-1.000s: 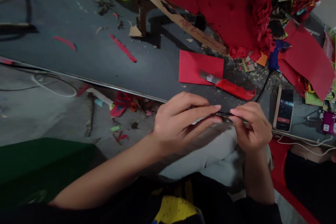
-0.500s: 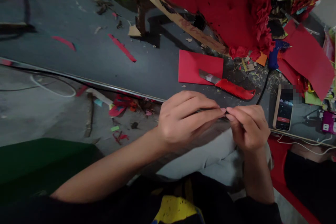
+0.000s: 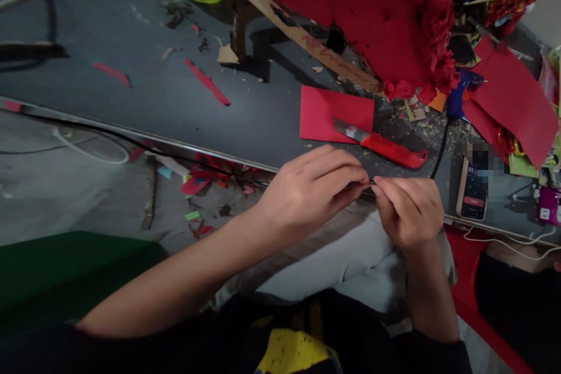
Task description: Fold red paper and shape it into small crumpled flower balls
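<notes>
My left hand (image 3: 302, 190) is closed in a pinch just past the table's front edge. Its fingertips meet those of my right hand (image 3: 409, 210), also pinched closed. Between them shows a short bit of thin black cord (image 3: 372, 182); the fingers hide most of it. Just beyond the hands, a knife with a red handle (image 3: 392, 149) lies with its blade across a folded red paper (image 3: 322, 111). A blue glue gun (image 3: 456, 99) rests to the right, its black cable running down behind my right hand.
A large red paper-covered piece (image 3: 368, 17) on a cardboard base stands at the back. A phone (image 3: 473, 190) lies at right, near red sheets (image 3: 512, 93). Scraps litter the grey table (image 3: 149, 105) and floor. Another person's dark clothing (image 3: 517, 304) shows at lower right.
Both hands have shifted slightly left, still pinched together. The fingertips are a little further apart, with more of the black cord showing between them.
</notes>
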Demonstrator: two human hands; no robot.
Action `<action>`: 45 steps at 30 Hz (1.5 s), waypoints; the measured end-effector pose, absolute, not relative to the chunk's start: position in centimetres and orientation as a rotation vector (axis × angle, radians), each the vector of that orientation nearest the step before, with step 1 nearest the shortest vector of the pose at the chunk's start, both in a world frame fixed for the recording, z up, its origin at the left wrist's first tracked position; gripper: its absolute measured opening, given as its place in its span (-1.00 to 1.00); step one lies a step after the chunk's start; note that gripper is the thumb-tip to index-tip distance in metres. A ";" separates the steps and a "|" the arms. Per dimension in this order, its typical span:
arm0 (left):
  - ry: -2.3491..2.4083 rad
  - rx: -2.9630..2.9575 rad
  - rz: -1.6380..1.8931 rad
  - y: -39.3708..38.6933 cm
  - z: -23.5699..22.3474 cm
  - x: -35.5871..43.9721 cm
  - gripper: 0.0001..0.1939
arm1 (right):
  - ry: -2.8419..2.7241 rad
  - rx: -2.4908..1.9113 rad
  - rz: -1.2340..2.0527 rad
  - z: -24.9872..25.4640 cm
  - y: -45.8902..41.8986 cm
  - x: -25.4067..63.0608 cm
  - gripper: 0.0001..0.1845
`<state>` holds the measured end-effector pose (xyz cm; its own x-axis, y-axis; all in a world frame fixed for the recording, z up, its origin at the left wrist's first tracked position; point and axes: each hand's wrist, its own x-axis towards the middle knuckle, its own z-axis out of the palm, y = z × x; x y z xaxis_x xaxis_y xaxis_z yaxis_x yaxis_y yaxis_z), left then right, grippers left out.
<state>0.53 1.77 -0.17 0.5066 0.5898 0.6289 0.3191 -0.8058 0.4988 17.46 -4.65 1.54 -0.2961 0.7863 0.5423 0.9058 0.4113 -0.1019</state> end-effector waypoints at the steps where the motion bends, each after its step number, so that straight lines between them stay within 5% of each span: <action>1: 0.758 2.430 1.203 1.8 -0.2 0.5 -0.92 | -2.148 -1.430 -0.292 1.5 -4.7 17.5 -0.88; 45: 0.742 2.390 1.428 1.4 -1.3 0.9 -0.93 | -2.077 -1.403 -0.184 1.8 -4.5 17.2 -0.89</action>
<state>0.88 1.39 -1.32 0.3865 0.5476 0.7421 0.2925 -0.8359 0.4645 17.23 -4.54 1.81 -0.2450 0.7914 0.5601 0.8775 0.4266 -0.2189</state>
